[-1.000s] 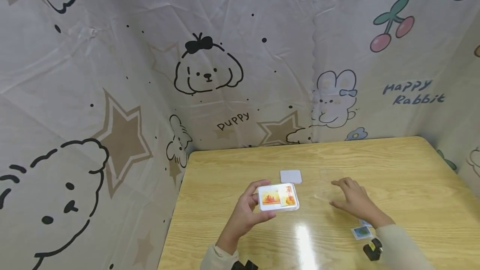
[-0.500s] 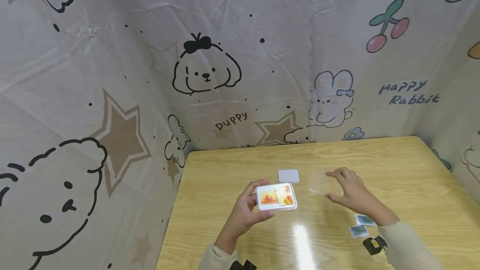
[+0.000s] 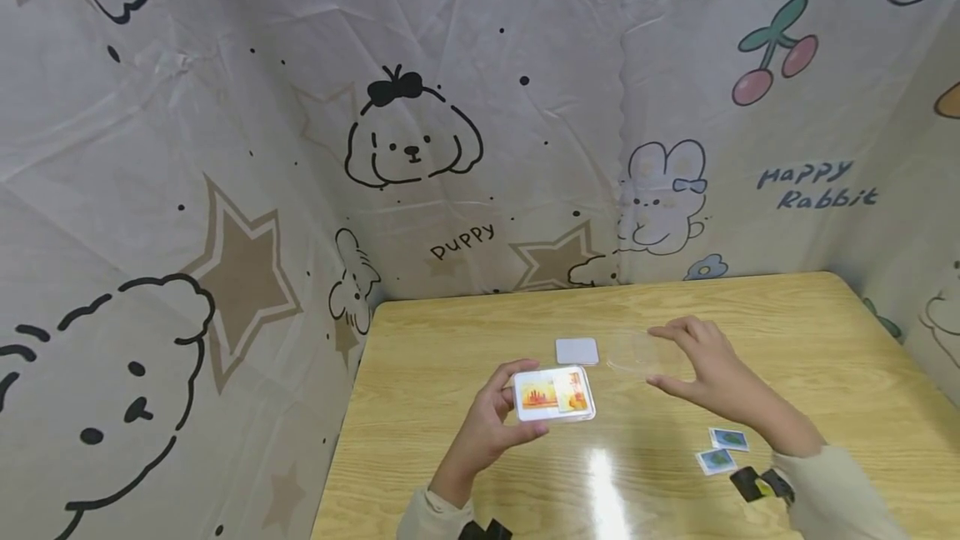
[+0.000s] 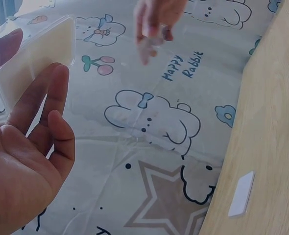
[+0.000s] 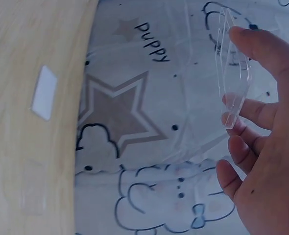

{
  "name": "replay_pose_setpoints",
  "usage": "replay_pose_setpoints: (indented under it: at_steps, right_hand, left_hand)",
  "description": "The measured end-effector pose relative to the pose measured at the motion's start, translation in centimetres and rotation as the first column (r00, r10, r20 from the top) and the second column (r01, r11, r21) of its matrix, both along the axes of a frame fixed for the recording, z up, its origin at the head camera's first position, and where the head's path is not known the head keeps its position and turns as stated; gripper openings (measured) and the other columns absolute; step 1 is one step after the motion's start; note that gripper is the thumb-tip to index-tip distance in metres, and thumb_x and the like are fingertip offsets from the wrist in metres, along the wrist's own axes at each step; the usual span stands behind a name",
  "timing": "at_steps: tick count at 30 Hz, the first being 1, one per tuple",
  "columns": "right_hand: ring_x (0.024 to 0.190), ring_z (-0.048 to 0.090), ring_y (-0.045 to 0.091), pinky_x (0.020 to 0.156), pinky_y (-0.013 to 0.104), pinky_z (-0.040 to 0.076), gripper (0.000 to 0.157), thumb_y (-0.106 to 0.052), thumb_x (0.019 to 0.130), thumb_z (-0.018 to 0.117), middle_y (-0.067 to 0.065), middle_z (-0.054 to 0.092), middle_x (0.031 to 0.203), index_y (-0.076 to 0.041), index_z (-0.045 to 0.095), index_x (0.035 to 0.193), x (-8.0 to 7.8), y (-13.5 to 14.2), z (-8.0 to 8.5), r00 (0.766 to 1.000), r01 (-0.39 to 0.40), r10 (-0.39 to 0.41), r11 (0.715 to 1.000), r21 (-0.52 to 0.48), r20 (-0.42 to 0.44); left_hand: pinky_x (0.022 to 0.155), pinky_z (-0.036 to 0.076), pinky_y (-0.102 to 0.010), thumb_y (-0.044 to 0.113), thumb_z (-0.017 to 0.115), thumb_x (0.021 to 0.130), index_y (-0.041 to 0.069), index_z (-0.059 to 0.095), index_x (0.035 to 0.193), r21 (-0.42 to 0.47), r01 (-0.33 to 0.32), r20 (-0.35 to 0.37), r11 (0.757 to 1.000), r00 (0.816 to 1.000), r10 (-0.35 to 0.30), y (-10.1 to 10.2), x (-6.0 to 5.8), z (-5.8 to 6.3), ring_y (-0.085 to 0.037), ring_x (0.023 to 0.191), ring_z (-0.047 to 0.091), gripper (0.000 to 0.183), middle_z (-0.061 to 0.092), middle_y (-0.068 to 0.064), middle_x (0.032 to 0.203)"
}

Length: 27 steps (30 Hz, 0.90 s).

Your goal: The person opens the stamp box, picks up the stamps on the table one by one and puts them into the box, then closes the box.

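Left hand [image 3: 487, 425] grips clear rectangular plastic box [image 4: 46, 46], right hand [image 3: 708, 369] clear rectangular plastic shell [image 5: 234, 78]; likely capping, edge alignment next.

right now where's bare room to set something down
Bare: the pale wooden table at far left, left of the white rectangular piece, and at right, between right hand and white patterned fabric. Crowded: the middle, below the held clear orange-pictured case and clear plastic shell; and by two small blue-green cards.

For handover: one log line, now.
Left hand: grips clear rectangular plastic card case | right hand: pinches clear rectangular plastic shell | shell/case: apart
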State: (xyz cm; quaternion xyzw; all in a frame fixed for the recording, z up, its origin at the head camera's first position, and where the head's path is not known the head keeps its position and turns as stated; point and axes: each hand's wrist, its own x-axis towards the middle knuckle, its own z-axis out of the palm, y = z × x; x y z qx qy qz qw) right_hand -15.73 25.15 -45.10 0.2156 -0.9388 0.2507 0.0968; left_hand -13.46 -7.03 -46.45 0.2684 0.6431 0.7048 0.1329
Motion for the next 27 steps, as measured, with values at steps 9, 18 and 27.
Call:
replay_pose_setpoints:
  at_steps: [9, 18, 27]
  right_hand:
    - [0.108, 0.04, 0.024, 0.084, 0.048, 0.039, 0.059, -0.034, 0.076, 0.074, 0.008, 0.05, 0.117, -0.01, 0.052, 0.126, 1.4, -2.4, 3.5, 0.995, -0.093, 0.092, 0.995, -0.03, -0.049]
    - [0.111, 0.039, 0.015, 0.086, 0.041, 0.04, 0.06, -0.035, 0.072, 0.077, -0.001, 0.049, 0.117, -0.012, 0.054, 0.123, 2.5, -4.4, 5.4, 0.976, -0.178, 0.173, 0.984, -0.028, -0.132]
    - [0.105, 0.041, 0.013, 0.081, 0.037, 0.041, 0.059, -0.038, 0.072, 0.076, -0.004, 0.05, 0.113, -0.015, 0.055, 0.123, 3.0, -6.2, 6.0, 0.951, -0.249, 0.246, 0.969, 0.008, -0.188]
  left_hand:
    - [0.094, 0.042, -0.027, 0.016, 0.07, 0.081, 0.001, 0.033, 0.136, 0.011, 0.012, -0.039, 1.0, 0.999, -0.011, 0.1, 0.0, -0.1, -0.004, 0.092, 0.063, 0.068, 0.056, -0.041, 0.103]
    - [0.096, 0.04, -0.028, 0.017, 0.07, 0.08, 0.005, 0.034, 0.136, 0.009, 0.015, -0.04, 1.0, 0.999, -0.014, 0.3, 0.2, 0.2, -0.004, 0.093, 0.063, 0.068, 0.057, -0.04, 0.103]
    - [0.096, 0.041, -0.028, 0.019, 0.072, 0.079, 0.003, 0.033, 0.136, 0.023, 0.024, -0.016, 0.999, 1.0, -0.024, 0.4, 0.4, 0.4, -0.003, 0.094, 0.063, 0.071, 0.056, -0.041, 0.105]
